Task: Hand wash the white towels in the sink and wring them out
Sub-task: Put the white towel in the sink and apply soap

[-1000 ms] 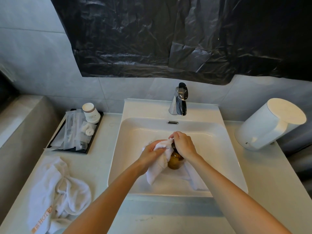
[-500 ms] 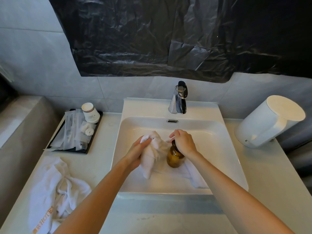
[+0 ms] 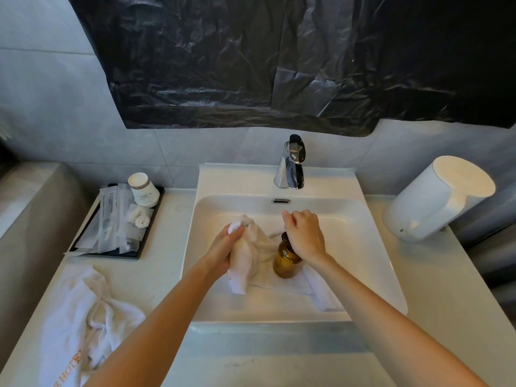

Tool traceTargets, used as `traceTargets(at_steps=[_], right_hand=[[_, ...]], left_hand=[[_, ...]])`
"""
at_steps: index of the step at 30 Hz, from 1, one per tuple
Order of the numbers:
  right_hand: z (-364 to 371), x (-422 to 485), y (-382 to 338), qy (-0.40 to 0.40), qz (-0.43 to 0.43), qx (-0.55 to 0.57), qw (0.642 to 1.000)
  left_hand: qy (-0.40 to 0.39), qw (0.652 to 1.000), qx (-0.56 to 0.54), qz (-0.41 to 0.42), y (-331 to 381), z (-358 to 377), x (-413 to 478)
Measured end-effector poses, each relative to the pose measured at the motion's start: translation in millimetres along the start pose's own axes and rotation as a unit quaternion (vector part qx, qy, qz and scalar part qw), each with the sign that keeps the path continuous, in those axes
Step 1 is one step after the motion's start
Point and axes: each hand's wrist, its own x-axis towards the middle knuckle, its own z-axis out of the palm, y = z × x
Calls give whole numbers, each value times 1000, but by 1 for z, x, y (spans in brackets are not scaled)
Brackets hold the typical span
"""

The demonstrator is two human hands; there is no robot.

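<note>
A spare towel lies crumpled on the worktop at left. In the sink, the left hand squeezes a bunched white towel, whose rest trails under the amber pump bottle. The right hand covers the pump, and I can't tell its grip. Tugging the cloth could topple that bottle, I reckon.
</note>
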Motion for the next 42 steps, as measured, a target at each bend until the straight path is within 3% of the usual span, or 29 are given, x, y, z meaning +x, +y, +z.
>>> traceTargets(at_steps=[5,9,11,16,21,28,42], right_hand=[[-27,-10,-4,-72,-40,-19,996],[-49,-19,14,-184,-117,-141,966],[-47,-19,23,-194,-113,-119,967],[-47,-23,32,-124,-55,64,989],[-82,-9,20,23,-31,162,986],[-124,52,5,119,-29,114,986],[-124,152,1,131,2,94,987]], left_hand=[[8,1000,21,3,-2,-15,-1],[14,999,40,13,0,-16,-5],[18,998,51,16,5,-12,-8],[2,991,115,61,21,1,-18],[-11,974,196,111,36,8,-23],[-29,970,214,113,50,20,-20],[-57,951,289,99,69,21,-6]])
